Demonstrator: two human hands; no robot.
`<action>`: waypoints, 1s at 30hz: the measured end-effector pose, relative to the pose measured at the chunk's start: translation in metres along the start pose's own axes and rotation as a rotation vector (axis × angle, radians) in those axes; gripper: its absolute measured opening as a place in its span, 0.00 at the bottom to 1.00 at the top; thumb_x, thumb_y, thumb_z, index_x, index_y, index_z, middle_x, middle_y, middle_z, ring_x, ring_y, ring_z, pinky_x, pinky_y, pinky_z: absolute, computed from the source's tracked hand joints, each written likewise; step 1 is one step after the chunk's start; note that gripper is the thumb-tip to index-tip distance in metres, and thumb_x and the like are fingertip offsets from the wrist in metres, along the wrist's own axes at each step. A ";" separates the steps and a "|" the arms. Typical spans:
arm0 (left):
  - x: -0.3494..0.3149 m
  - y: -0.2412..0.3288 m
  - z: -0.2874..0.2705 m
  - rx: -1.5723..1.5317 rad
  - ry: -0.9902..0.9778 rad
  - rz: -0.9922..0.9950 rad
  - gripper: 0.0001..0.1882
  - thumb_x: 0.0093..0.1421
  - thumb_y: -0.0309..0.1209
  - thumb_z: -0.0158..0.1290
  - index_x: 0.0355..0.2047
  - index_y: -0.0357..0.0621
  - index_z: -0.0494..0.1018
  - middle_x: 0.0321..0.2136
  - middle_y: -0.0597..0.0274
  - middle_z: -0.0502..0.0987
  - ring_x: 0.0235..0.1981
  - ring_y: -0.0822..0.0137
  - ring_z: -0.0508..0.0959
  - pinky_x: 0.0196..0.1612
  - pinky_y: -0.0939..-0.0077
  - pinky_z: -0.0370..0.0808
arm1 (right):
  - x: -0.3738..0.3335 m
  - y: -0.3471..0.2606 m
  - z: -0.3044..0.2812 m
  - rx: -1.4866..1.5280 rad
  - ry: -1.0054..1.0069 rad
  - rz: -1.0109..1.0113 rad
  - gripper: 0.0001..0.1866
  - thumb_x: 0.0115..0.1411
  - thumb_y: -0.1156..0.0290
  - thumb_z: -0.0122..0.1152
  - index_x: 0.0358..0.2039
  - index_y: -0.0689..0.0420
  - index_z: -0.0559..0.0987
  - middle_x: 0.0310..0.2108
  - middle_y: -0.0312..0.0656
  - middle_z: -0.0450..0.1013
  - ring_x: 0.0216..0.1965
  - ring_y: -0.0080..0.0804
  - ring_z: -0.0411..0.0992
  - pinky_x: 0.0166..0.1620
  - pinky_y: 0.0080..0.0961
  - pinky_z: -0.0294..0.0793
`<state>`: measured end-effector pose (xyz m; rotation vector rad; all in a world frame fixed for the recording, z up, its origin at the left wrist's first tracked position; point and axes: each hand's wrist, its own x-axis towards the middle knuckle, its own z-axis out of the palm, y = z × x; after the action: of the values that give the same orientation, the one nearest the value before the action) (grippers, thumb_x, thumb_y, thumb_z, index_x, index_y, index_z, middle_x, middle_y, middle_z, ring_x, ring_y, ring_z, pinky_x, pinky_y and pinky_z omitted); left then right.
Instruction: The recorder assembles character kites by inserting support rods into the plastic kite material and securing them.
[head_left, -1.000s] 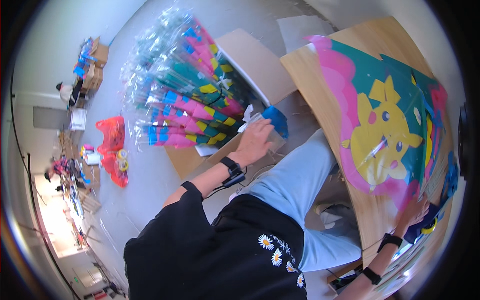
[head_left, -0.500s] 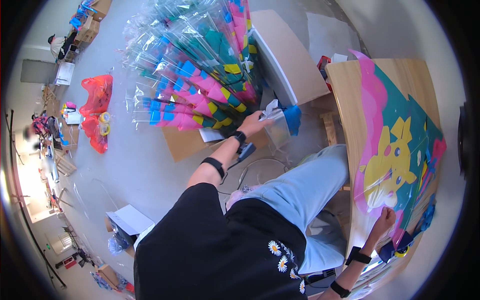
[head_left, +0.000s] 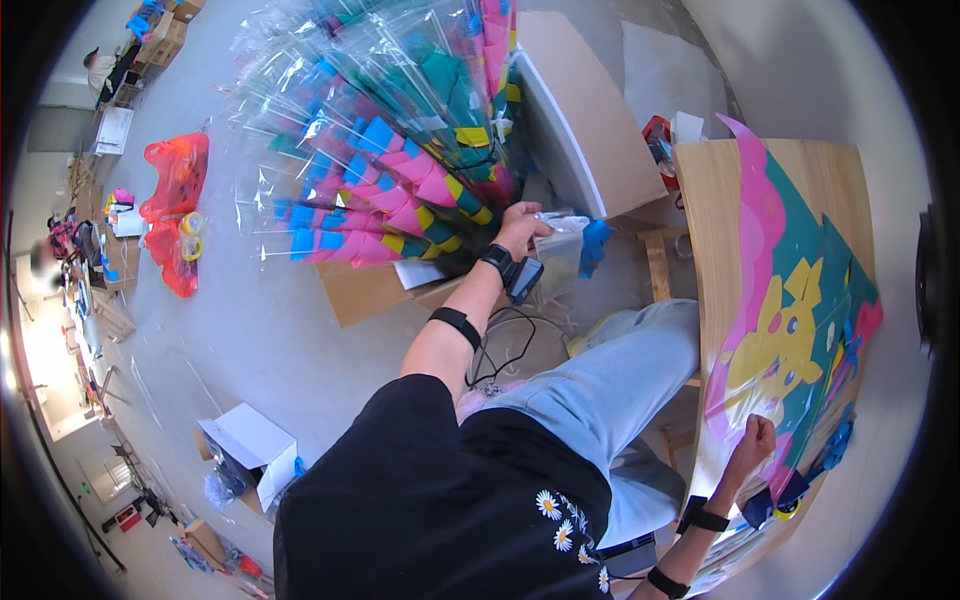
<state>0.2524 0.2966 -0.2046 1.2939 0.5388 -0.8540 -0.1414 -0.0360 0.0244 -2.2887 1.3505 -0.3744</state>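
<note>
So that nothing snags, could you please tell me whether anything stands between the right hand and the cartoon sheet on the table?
Nothing visible does: the right hand overlaps the lower part of the cartoon sheet; whether they touch is unclear.

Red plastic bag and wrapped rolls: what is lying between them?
In the head view, bare grey floor separates the red plastic bag from the wrapped rolls.
</note>
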 end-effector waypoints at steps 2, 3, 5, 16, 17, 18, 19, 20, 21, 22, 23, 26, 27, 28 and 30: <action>0.005 0.004 -0.016 -0.295 -0.120 0.001 0.32 0.47 0.09 0.56 0.54 0.36 0.66 0.47 0.48 0.73 0.45 0.53 0.78 0.48 0.60 0.78 | -0.002 -0.016 0.009 0.003 -0.024 -0.015 0.06 0.59 0.74 0.60 0.31 0.65 0.78 0.28 0.41 0.73 0.30 0.27 0.69 0.36 0.25 0.69; 0.001 0.008 -0.015 -0.365 -0.185 -0.034 0.29 0.50 0.09 0.54 0.53 0.39 0.67 0.47 0.50 0.74 0.46 0.55 0.78 0.50 0.61 0.78 | -0.005 -0.026 0.011 -0.008 -0.036 -0.023 0.06 0.59 0.75 0.60 0.32 0.65 0.79 0.28 0.41 0.74 0.31 0.27 0.70 0.37 0.25 0.70; -0.018 0.017 -0.014 -0.435 -0.276 -0.034 0.28 0.51 0.09 0.53 0.53 0.39 0.67 0.46 0.52 0.74 0.46 0.55 0.78 0.51 0.61 0.78 | -0.013 -0.067 0.021 0.039 -0.106 -0.077 0.06 0.58 0.75 0.61 0.34 0.65 0.79 0.29 0.41 0.74 0.32 0.28 0.72 0.39 0.25 0.71; -0.104 0.034 -0.019 -0.534 -0.405 -0.073 0.24 0.57 0.09 0.46 0.54 0.37 0.68 0.53 0.50 0.73 0.55 0.55 0.75 0.61 0.60 0.71 | -0.025 -0.211 0.174 0.299 -0.720 -0.529 0.35 0.44 0.66 0.71 0.54 0.63 0.73 0.55 0.53 0.70 0.58 0.48 0.67 0.62 0.37 0.64; -0.109 0.034 -0.017 -0.580 -0.423 -0.116 0.24 0.58 0.10 0.46 0.55 0.36 0.67 0.54 0.50 0.73 0.56 0.55 0.74 0.61 0.60 0.71 | -0.026 -0.214 0.188 0.297 -0.711 -0.522 0.35 0.44 0.66 0.71 0.54 0.63 0.73 0.55 0.53 0.70 0.58 0.48 0.67 0.62 0.37 0.64; -0.114 0.035 -0.016 -0.628 -0.439 -0.157 0.25 0.58 0.10 0.46 0.56 0.36 0.67 0.54 0.49 0.73 0.56 0.55 0.74 0.61 0.59 0.71 | -0.027 -0.216 0.201 0.304 -0.707 -0.522 0.37 0.43 0.65 0.72 0.55 0.62 0.72 0.56 0.52 0.69 0.59 0.47 0.66 0.62 0.36 0.63; -0.120 0.034 -0.016 -0.634 -0.465 -0.162 0.25 0.58 0.12 0.46 0.57 0.36 0.66 0.55 0.49 0.72 0.57 0.55 0.73 0.61 0.59 0.71 | -0.026 -0.221 0.209 0.313 -0.709 -0.524 0.40 0.42 0.64 0.73 0.57 0.61 0.71 0.57 0.52 0.68 0.59 0.47 0.65 0.63 0.36 0.63; -0.123 0.034 -0.015 -0.632 -0.467 -0.163 0.25 0.58 0.12 0.46 0.57 0.36 0.66 0.55 0.49 0.72 0.57 0.55 0.73 0.61 0.59 0.71 | -0.023 -0.223 0.214 0.314 -0.706 -0.522 0.40 0.42 0.64 0.73 0.57 0.61 0.71 0.57 0.52 0.68 0.59 0.47 0.65 0.63 0.36 0.63; -0.126 0.033 -0.016 -0.655 -0.471 -0.198 0.23 0.58 0.13 0.48 0.55 0.37 0.68 0.52 0.51 0.74 0.55 0.56 0.75 0.60 0.60 0.71 | -0.022 -0.227 0.218 0.326 -0.800 -0.457 0.41 0.41 0.63 0.74 0.57 0.60 0.71 0.57 0.51 0.69 0.59 0.45 0.66 0.63 0.35 0.63; -0.128 0.033 -0.015 -0.676 -0.476 -0.234 0.21 0.58 0.13 0.49 0.53 0.38 0.70 0.50 0.52 0.76 0.54 0.57 0.76 0.60 0.61 0.72 | -0.022 -0.229 0.221 0.337 -0.892 -0.389 0.42 0.40 0.61 0.75 0.57 0.58 0.71 0.56 0.49 0.69 0.59 0.43 0.66 0.62 0.34 0.64; -0.129 0.033 -0.014 -0.675 -0.474 -0.221 0.22 0.59 0.14 0.49 0.55 0.38 0.68 0.50 0.53 0.75 0.54 0.57 0.76 0.60 0.60 0.72 | -0.023 -0.230 0.223 0.338 -0.891 -0.387 0.42 0.40 0.61 0.75 0.57 0.58 0.71 0.56 0.49 0.69 0.59 0.43 0.66 0.62 0.34 0.64; -0.134 0.034 -0.017 -0.752 -0.457 -0.242 0.24 0.59 0.14 0.48 0.57 0.38 0.67 0.52 0.53 0.75 0.54 0.57 0.76 0.60 0.59 0.71 | -0.030 -0.234 0.225 0.364 -1.100 -0.230 0.41 0.39 0.59 0.75 0.56 0.56 0.73 0.54 0.47 0.70 0.56 0.41 0.67 0.59 0.34 0.65; -0.136 0.035 -0.015 -0.751 -0.457 -0.243 0.24 0.59 0.14 0.48 0.57 0.38 0.67 0.52 0.53 0.75 0.54 0.57 0.76 0.60 0.59 0.71 | -0.033 -0.241 0.219 0.361 -0.987 -0.265 0.39 0.39 0.59 0.75 0.54 0.56 0.75 0.51 0.47 0.71 0.56 0.44 0.67 0.59 0.36 0.66; -0.139 0.037 -0.012 -0.726 -0.467 -0.227 0.25 0.59 0.14 0.48 0.58 0.38 0.66 0.52 0.53 0.74 0.55 0.57 0.75 0.60 0.59 0.72 | -0.035 -0.244 0.215 0.358 -0.873 -0.298 0.38 0.39 0.60 0.75 0.53 0.56 0.76 0.49 0.48 0.72 0.56 0.46 0.66 0.58 0.37 0.66; -0.139 0.039 -0.010 -0.696 -0.479 -0.213 0.25 0.59 0.15 0.48 0.58 0.37 0.66 0.53 0.52 0.74 0.55 0.57 0.75 0.60 0.59 0.72 | -0.031 -0.239 0.224 0.387 -0.848 -0.394 0.36 0.39 0.60 0.75 0.52 0.55 0.76 0.47 0.47 0.72 0.55 0.45 0.66 0.57 0.38 0.67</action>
<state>0.2022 0.3414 -0.0763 0.3821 0.5249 -0.9946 0.1240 0.1454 -0.0461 -1.9903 0.3702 0.2026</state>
